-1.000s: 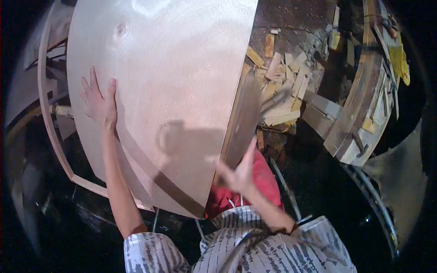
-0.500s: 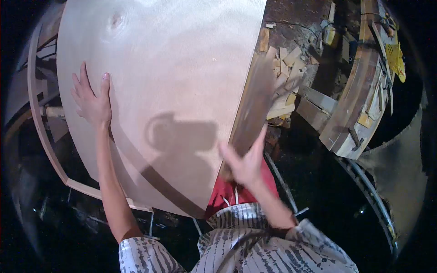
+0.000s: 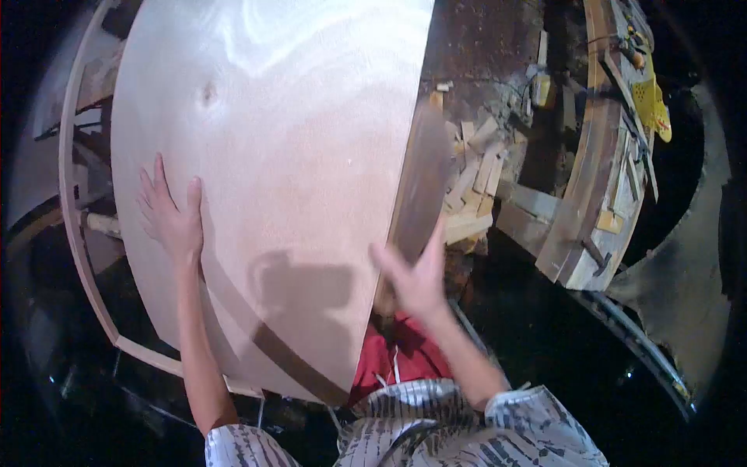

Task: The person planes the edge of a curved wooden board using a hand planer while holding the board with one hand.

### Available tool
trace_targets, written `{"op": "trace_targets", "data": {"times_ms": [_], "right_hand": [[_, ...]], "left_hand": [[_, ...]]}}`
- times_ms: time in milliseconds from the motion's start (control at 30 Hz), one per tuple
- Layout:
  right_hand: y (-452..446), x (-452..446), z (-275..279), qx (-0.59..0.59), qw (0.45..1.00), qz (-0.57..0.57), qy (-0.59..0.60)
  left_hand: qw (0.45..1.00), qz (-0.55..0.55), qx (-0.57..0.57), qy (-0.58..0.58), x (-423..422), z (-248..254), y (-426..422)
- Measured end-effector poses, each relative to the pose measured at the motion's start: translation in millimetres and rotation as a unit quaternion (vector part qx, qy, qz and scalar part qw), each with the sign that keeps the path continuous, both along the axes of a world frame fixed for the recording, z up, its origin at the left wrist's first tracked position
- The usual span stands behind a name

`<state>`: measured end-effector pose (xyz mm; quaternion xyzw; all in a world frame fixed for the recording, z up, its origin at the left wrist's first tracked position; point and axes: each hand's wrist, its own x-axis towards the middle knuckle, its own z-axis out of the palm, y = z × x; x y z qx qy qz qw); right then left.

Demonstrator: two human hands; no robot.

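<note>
A large pale plywood sheet (image 3: 296, 171) takes up the middle of the view, and a shadow falls across its lower part. My left hand (image 3: 175, 218) lies flat on its left side with fingers spread. By the sheet's right edge, my right hand (image 3: 420, 284) has its thumb on one side and its fingers on the other of a brown wooden board (image 3: 420, 179). That board stands along the edge and is smeared by motion; its lower end is partly hidden by the hand.
A wooden frame (image 3: 68, 171) runs under and beyond the sheet's left side. Wood offcuts (image 3: 471, 183) are heaped on the floor at right. Farther right stands a curved wooden bench (image 3: 580, 187) with strips and a yellow perforated thing (image 3: 652, 107) on it.
The view has shifted, so the sheet and left hand appear lower. The brown board beside the edge has moved, its upper end now nearer the sheet. Both hands keep similar poses.
</note>
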<state>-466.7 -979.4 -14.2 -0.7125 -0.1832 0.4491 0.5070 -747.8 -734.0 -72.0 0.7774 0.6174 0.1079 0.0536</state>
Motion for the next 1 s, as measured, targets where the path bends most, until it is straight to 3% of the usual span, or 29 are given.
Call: {"op": "trace_targets", "data": {"times_ms": [33, 133, 167, 233, 333, 433, 500, 600, 667, 767, 800, 833, 1000], "right_hand": [[40, 33, -13, 0.036, 0.996, -0.001, -0.083], [168, 146, -41, 0.149, 0.976, -0.003, -0.157], [200, 176, -41, 0.107, 0.983, 0.012, -0.151], [248, 232, -74, 0.143, 0.968, 0.021, -0.206], [202, 177, -26, 0.086, 0.99, 0.022, -0.113], [93, 86, -29, 0.094, 0.978, 0.037, -0.185], [72, 60, -10, 0.105, 0.993, 0.011, -0.055], [123, 105, -7, 0.047, 0.992, 0.018, -0.114], [196, 172, -28, 0.154, 0.978, 0.013, -0.137], [310, 278, -41, 0.149, 0.968, 0.04, -0.2], [344, 314, -50, 0.174, 0.962, 0.1, -0.187], [358, 337, -69, 0.133, 0.972, 0.04, -0.188], [226, 202, -23, 0.069, 0.981, 0.044, -0.177]], "left_hand": [[0.999, 0.018, -0.008, 0.025, 0, 0, -1], [1.0, 0.022, 0.0, -0.013, 3, -4, 0], [1.0, 0.022, 0.005, -0.02, 6, -4, -1], [0.999, 0.042, -0.001, 0.032, 6, -2, -2], [0.999, 0.027, 0.019, 0.03, 2, -5, -1], [0.999, 0.014, 0.025, 0.03, 3, -2, 0], [0.999, 0.02, 0.028, 0.027, 2, -1, 0], [1.0, 0.016, 0.015, 0.019, 6, 2, 0], [0.999, 0.028, 0.005, 0.014, 6, 3, -4], [0.999, 0.027, 0.008, 0.014, 7, 3, -2], [0.999, 0.032, 0.007, 0.028, 9, 5, -3], [0.999, 0.035, 0.005, 0.041, 11, 7, -3], [0.998, 0.038, -0.002, 0.049, 18, 14, 1]]}}
